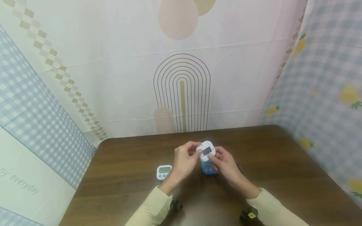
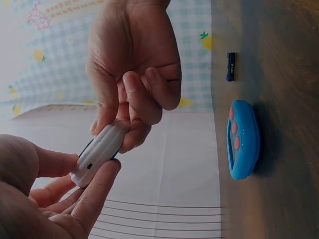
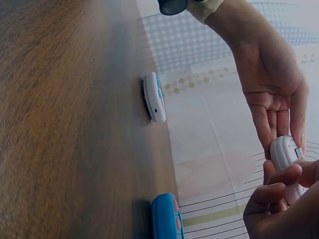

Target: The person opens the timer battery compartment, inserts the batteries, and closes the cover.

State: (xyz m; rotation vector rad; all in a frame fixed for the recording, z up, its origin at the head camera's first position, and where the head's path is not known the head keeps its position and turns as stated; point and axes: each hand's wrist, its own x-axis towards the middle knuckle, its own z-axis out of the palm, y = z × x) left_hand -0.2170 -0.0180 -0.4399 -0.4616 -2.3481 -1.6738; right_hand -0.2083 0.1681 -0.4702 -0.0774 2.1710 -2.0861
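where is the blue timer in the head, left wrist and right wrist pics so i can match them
Head: blue timer, lower half, slightly right of centre, below the white device.
Left wrist: blue timer, right side, slightly below mid-height.
Right wrist: blue timer, bottom edge, near the middle, cut off.
Shared landmark: the white device, held by left hand and right hand.

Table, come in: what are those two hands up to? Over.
Left hand and right hand pinching a white device, lifted off the table. Blue timer and battery lying below. Nothing visibly blocking either hand.
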